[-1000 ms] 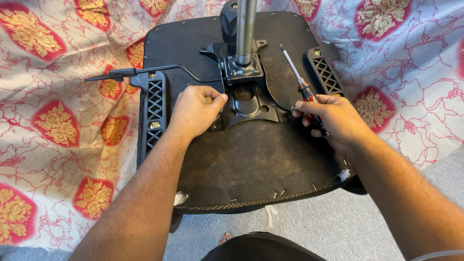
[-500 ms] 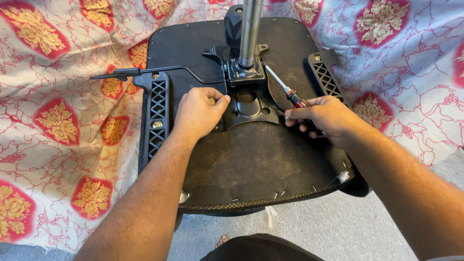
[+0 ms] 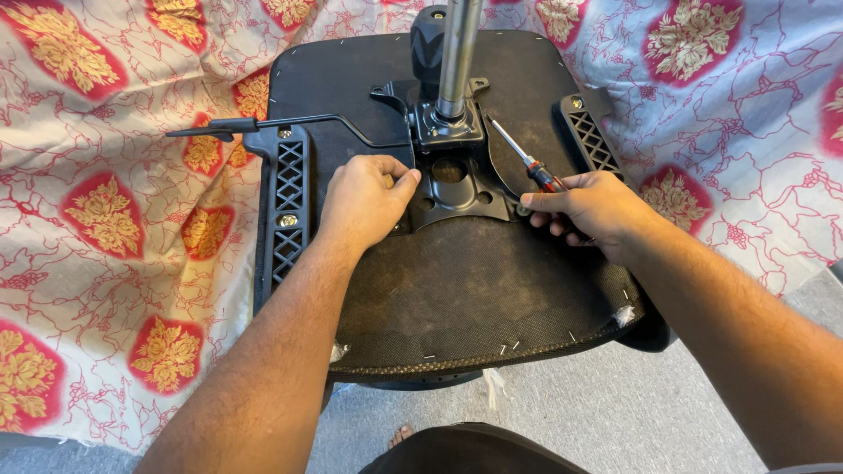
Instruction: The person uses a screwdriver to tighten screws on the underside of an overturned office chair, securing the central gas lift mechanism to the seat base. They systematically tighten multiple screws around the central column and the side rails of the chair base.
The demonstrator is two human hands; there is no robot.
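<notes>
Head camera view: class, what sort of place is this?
Probably a room at home, not a workshop: an upturned chair seat lies on a floral bedsheet beside grey carpet, and a bare toe shows.

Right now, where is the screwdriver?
In the head view, the screwdriver is right of centre, held in the right hand, its tip pointing toward the metal plate under the chair seat.

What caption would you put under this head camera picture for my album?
Left hand presses the black metal plate under an upturned chair seat while the right hand holds a screwdriver.
</notes>
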